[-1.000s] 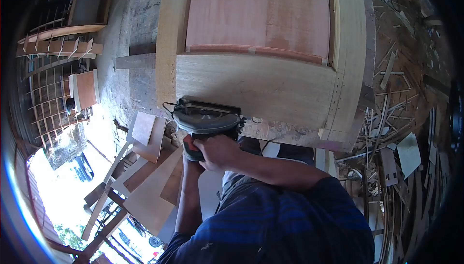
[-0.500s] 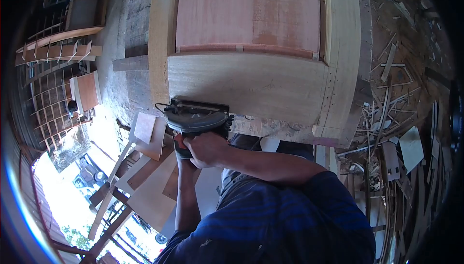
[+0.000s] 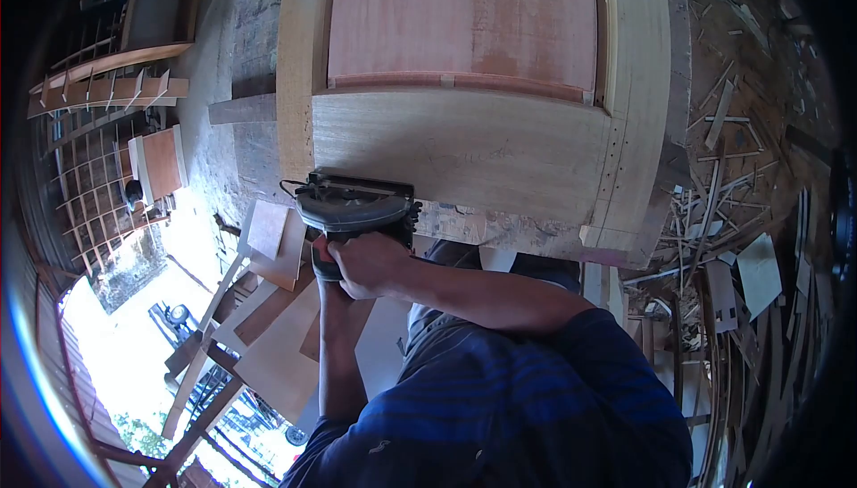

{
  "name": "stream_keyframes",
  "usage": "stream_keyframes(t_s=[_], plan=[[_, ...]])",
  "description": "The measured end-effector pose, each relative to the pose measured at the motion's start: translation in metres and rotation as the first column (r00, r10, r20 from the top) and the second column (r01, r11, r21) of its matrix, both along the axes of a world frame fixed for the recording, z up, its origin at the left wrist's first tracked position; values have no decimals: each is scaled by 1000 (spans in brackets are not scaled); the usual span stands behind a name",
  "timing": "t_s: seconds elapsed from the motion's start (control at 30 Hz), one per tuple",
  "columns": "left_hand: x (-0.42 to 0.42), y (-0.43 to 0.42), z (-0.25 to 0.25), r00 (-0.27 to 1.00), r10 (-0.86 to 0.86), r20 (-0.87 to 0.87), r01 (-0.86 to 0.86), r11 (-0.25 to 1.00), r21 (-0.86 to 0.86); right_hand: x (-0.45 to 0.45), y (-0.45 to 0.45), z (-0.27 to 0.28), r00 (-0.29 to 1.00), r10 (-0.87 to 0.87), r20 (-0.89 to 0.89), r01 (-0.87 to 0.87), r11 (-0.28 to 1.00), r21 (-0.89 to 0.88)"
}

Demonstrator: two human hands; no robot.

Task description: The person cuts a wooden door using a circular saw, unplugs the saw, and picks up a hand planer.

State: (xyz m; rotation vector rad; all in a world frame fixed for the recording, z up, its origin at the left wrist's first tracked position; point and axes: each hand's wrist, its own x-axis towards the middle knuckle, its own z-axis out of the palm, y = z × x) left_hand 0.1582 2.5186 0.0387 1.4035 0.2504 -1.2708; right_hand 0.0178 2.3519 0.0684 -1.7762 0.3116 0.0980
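A dark circular saw (image 3: 353,206) with a rounded guard and a red-and-black handle rests at the near edge of a pale wooden panel door (image 3: 446,144), close to its left stile. My right hand (image 3: 373,265) is closed on the saw's handle, the arm reaching across from the right. Below it, my left hand (image 3: 329,292) reaches up to the rear of the same handle and grips it; most of its fingers are hidden. The blade is out of sight. A reddish panel (image 3: 460,24) fills the door's frame further away.
The door lies on a worn workbench (image 3: 254,144). Cut boards (image 3: 277,345) lean at lower left. Wood scraps (image 3: 714,202) litter the floor at right, near stacked strips (image 3: 786,345). Lattice frames (image 3: 98,193) stand at far left beside a bright opening.
The saw and both hands have shifted slightly left and away from me in the view. The door appears slightly higher and further right. Both hands stay on the saw.
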Motion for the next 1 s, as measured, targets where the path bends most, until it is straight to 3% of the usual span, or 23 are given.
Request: stream_keyframes(t_s=[1.0], plan=[[25, -6, 0, 1000, -2, 7, 2, 1000, 15, 22, 10, -4, 998, -52, 32, 52, 999, 12]])
